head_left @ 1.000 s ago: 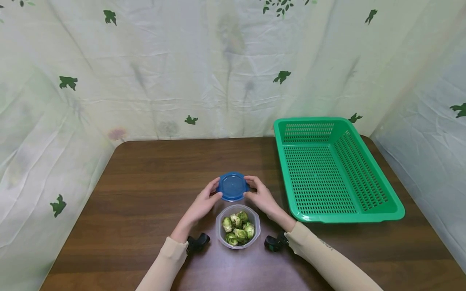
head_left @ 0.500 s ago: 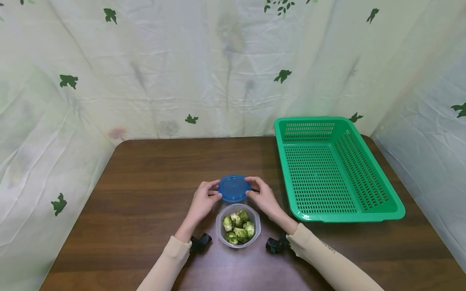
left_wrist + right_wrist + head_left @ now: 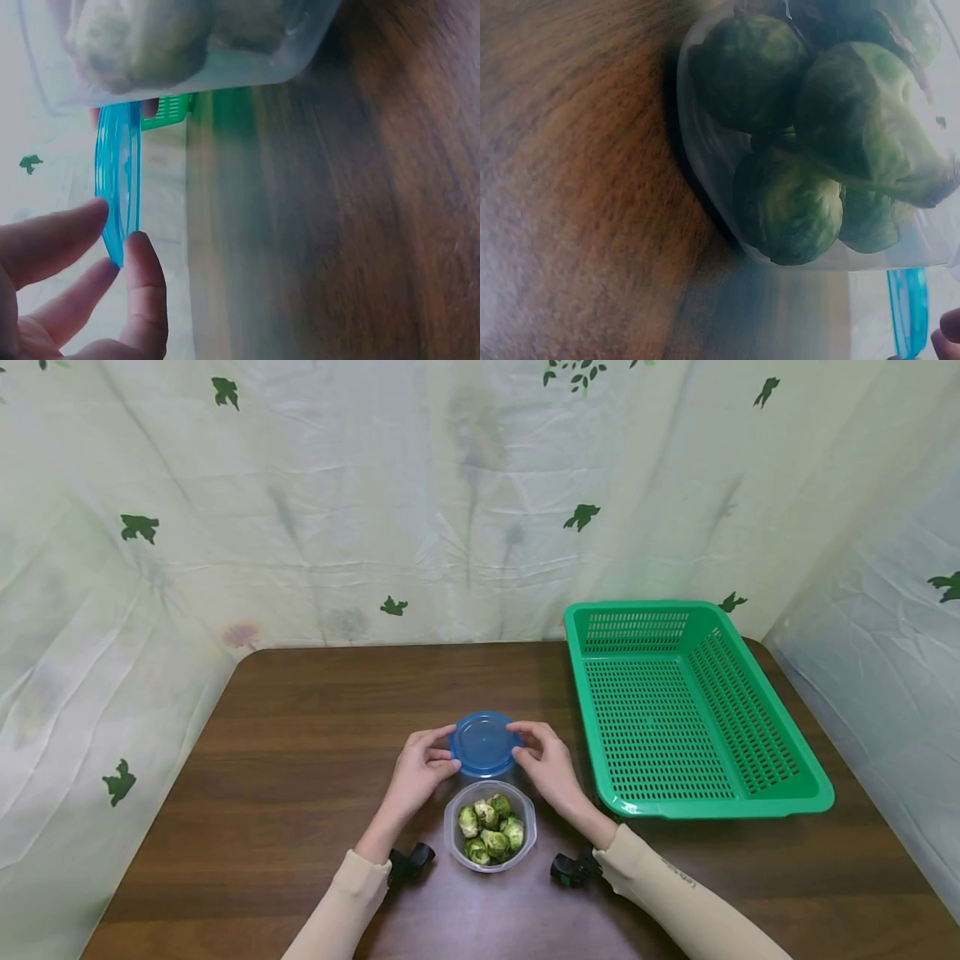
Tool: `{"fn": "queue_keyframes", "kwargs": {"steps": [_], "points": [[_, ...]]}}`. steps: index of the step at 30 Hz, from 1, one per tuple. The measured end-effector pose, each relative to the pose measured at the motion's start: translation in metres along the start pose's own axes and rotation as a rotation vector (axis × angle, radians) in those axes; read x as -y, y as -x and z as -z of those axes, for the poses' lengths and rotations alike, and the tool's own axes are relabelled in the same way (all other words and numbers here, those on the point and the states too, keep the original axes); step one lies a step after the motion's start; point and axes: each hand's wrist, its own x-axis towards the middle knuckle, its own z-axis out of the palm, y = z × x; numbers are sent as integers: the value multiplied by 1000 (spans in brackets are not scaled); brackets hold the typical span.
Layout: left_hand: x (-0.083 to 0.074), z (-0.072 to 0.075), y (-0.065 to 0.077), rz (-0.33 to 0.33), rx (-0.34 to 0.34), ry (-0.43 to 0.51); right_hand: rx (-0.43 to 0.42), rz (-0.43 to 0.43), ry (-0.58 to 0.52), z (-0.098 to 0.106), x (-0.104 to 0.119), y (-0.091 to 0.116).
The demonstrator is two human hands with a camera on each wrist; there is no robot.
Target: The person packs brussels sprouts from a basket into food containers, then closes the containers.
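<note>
A round blue lid (image 3: pixel 486 744) is held up just beyond the clear plastic container (image 3: pixel 528 852). My left hand (image 3: pixel 417 768) pinches the lid's left edge; the left wrist view shows thumb and fingers on both faces of the blue lid (image 3: pixel 118 176). From the other side, my right hand (image 3: pixel 550 766) grips the right edge between thumb and fingers. Only fingertips of that hand appear at the corner of the right wrist view, beside the lid (image 3: pixel 909 311). Several Brussels sprouts (image 3: pixel 495 842) lie in the uncovered container, which stands on the table between my forearms.
A large green slatted basket (image 3: pixel 652 727) stands on the right of the brown wooden table (image 3: pixel 315 718), with nothing visible in it. A pale curtain (image 3: pixel 322 510) with leaf prints hangs behind the table and along its sides.
The lid has shifted slightly right in both hands. Its tilt changed: it looked flatter half a second ago and now shows a rounder face. The container and basket have stayed in place.
</note>
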Motion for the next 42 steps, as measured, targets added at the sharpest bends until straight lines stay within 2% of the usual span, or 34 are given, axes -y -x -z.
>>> {"fn": "queue_keyframes", "kwargs": {"steps": [6, 11, 13, 19, 25, 29, 34, 42], "points": [[-3, 4, 2, -9, 46, 88, -27, 52, -34, 1, 3, 1], [-7, 6, 3, -44, 42, 149, -17, 43, -45, 4, 34, 9], [-8, 6, 4, -52, 39, 155, -15, 33, -49, 5, 37, 11], [-12, 7, 8, -67, 45, 152, -7, 44, -97, 4, 17, 9], [-19, 9, 12, -100, 51, 161, 40, 73, -165, 7, 21, 13], [-25, 10, 15, -100, 59, 189, 63, 63, -183, 10, 26, 16], [-30, 13, 19, -104, 84, 206, 89, 55, -181, 15, 32, 19], [-31, 16, 23, -164, 114, 191, 151, 96, -165, 21, 36, 24]]}}
